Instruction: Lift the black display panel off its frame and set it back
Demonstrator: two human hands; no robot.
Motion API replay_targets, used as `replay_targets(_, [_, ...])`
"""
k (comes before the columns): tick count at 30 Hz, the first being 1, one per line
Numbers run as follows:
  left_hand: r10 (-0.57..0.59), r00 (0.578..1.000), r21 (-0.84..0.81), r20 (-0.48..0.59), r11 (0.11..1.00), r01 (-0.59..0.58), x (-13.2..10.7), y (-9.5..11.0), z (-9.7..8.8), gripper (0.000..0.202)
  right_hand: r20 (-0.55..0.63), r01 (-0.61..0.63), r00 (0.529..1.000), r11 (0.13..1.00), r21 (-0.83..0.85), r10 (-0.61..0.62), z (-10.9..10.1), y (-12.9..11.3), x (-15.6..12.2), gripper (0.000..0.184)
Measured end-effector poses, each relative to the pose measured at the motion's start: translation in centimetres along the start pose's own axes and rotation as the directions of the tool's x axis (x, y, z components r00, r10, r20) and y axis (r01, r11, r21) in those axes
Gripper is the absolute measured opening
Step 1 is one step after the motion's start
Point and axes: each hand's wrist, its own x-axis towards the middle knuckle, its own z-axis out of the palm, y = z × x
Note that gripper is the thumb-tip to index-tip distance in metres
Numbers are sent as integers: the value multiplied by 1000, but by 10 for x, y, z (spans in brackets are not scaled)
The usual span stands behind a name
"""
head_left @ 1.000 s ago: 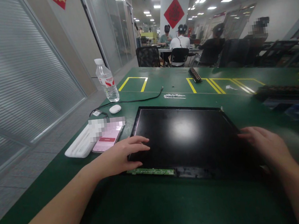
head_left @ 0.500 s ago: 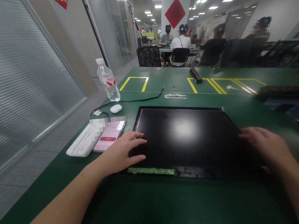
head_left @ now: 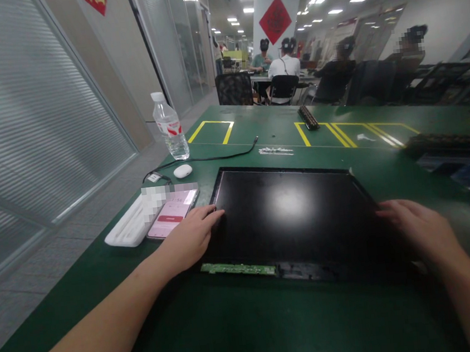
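A black display panel (head_left: pixel 301 214) lies face up on the green table, with a glare spot on its screen. A narrow green circuit board (head_left: pixel 238 269) runs along the left part of its near edge. My left hand (head_left: pixel 191 236) is closed on the panel's left edge, the thumb over the top; some fingers are hidden. At the right edge, my right hand (head_left: pixel 421 229) is closed with its fingertips against the frame, its lower fingers in shadow.
Left of the panel lie a phone (head_left: pixel 172 213), a white flat device (head_left: pixel 129 226) and a white case (head_left: pixel 183 171). A water bottle (head_left: pixel 170 127) stands behind, near a black cable (head_left: pixel 220 157). A dark ribbed object (head_left: pixel 308 118) lies farther back. Several people sit beyond.
My left hand's spread fingers have drawn together from over the screen to the panel's left edge. The panel and my right hand look unmoved.
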Motion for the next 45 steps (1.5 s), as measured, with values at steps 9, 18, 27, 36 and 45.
replay_targets(9, [6,999,-85,-44,996,-10,1,-8,6,58,-15,-13,1000,1000,-10,13,-1,-9,-5,45])
replay_targets(18, [-14,997,-133,-76,991,4,5,-7,7,56,-27,-5,1000,999,-32,4,-1,-14,-8,45])
replay_targets(27, [-12,996,-140,-85,990,0,8,-7,8,54,-47,4,999,999,-47,-7,0,-17,-10,44])
replay_targets(36, [-27,994,-162,-104,987,10,8,-6,8,53,-32,13,999,997,-78,-16,-1,-14,-6,45])
replay_targets(45, [-54,988,-120,-145,992,37,5,-13,20,51,-56,11,998,997,-82,-16,-4,-19,-13,42])
